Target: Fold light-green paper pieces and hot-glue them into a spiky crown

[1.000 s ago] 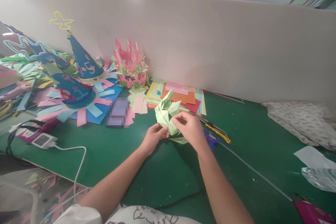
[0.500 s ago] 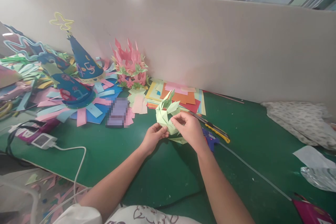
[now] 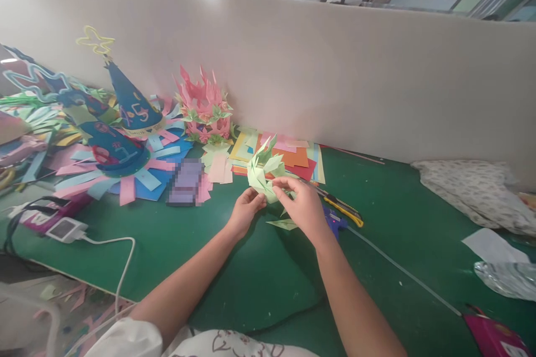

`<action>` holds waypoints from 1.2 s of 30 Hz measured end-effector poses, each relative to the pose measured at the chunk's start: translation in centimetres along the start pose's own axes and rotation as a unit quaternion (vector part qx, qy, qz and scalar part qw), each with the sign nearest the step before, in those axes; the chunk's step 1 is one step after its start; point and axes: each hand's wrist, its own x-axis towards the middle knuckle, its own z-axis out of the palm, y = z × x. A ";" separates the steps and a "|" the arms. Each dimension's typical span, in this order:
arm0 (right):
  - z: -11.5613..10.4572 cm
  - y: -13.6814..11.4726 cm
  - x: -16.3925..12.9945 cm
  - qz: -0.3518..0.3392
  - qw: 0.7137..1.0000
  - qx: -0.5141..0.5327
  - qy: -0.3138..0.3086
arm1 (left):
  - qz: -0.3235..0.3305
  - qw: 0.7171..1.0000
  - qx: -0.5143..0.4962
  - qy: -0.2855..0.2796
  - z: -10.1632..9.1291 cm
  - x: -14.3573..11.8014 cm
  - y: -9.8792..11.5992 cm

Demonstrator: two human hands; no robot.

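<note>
A pale green folded-paper crown [image 3: 258,174] with upright pointed tips is held above the green table. My left hand [image 3: 248,209] pinches its lower left edge between thumb and fingers. At the right side of the crown, my right hand [image 3: 296,201] is closed with thumb and forefinger on the paper. A loose green folded piece [image 3: 283,224] lies on the table below. Just beyond my right hand are a blue glue gun [image 3: 335,221], partly covered by the hand, and a yellow box cutter [image 3: 345,210].
Behind the crown lie coloured paper sheets [image 3: 299,159]. Pink paper crowns [image 3: 203,109] and blue cone hats [image 3: 132,100] stand at the back left. A power strip [image 3: 46,217] with cables is at left, patterned cloth [image 3: 469,189] at right. A grey partition [image 3: 355,78] borders the table.
The camera view has shifted slightly. The crown is tilted a little differently, and both hands keep their hold on it.
</note>
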 end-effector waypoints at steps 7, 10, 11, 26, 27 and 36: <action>-1.7 1.4 -2.0 -0.007 0.997 -0.056 0.049 | 0.005 0.995 -0.008 0.103 -0.6 2.7 0.0; -2.9 2.9 -3.6 0.041 0.995 -0.071 0.055 | 0.021 0.987 -0.028 0.156 -1.3 3.1 0.1; -3.4 3.5 -4.2 0.057 0.993 -0.081 0.056 | 0.031 0.984 -0.031 0.171 -1.6 3.1 0.0; -5.2 9.1 -10.7 0.338 0.909 -0.240 -0.045 | 0.154 0.944 0.286 0.065 -0.4 -5.6 -2.2; -5.2 9.0 -10.4 0.341 0.908 -0.239 -0.052 | 0.159 0.921 0.356 -0.030 0.2 -5.7 -2.1; -4.9 9.0 -9.4 0.362 0.905 -0.221 -0.020 | 0.216 0.692 0.666 -0.177 2.8 -2.9 -2.6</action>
